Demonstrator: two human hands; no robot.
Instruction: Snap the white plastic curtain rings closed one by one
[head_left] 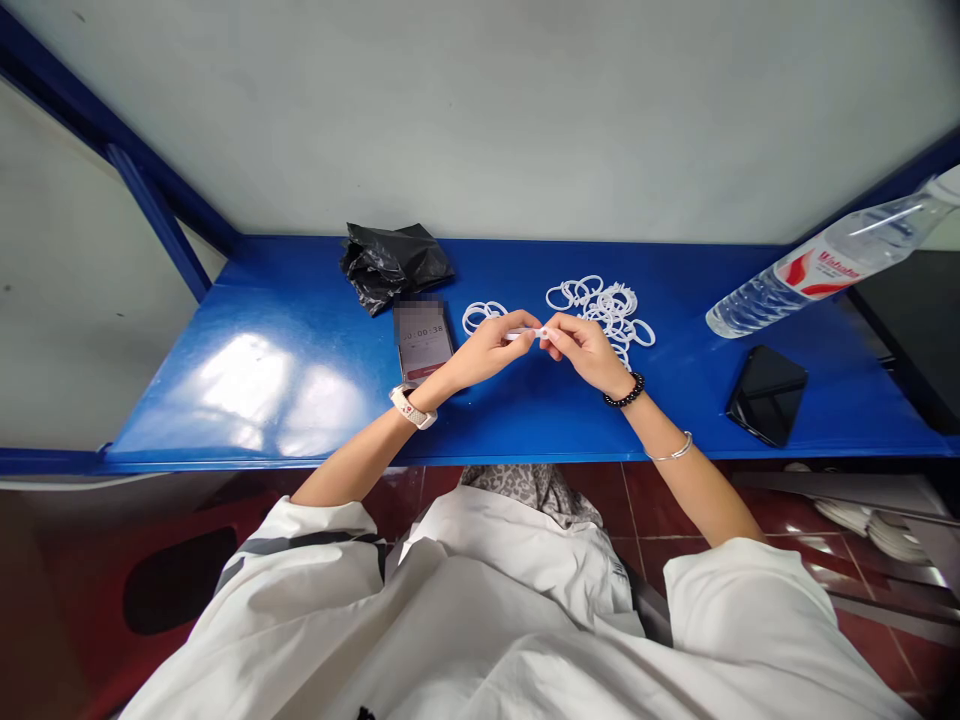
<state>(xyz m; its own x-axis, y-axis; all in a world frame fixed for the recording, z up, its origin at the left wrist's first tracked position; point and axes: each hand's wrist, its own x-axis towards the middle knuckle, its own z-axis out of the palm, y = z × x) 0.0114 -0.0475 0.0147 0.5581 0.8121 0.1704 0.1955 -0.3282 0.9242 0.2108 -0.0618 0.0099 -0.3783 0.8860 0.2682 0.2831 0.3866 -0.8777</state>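
Note:
Both hands meet over the middle of the blue table, fingertips close together. My left hand [496, 345] pinches one end of a small white plastic ring [525, 333], seen edge-on. The fingers of my right hand [587, 350] close on its other end. Behind my right hand lies a loose heap of white plastic rings [619, 305], some with small jagged bits on them. A smaller group of white rings [480, 312] rests just beyond my left hand. My fingers hide part of the held ring.
A phone showing a timer [424, 345] lies beside my left wrist, with a crumpled black plastic bag [397, 265] behind it. To the right are a water bottle [825, 262] and a black phone [768, 395]. The blue table [300, 290] meets a pale wall.

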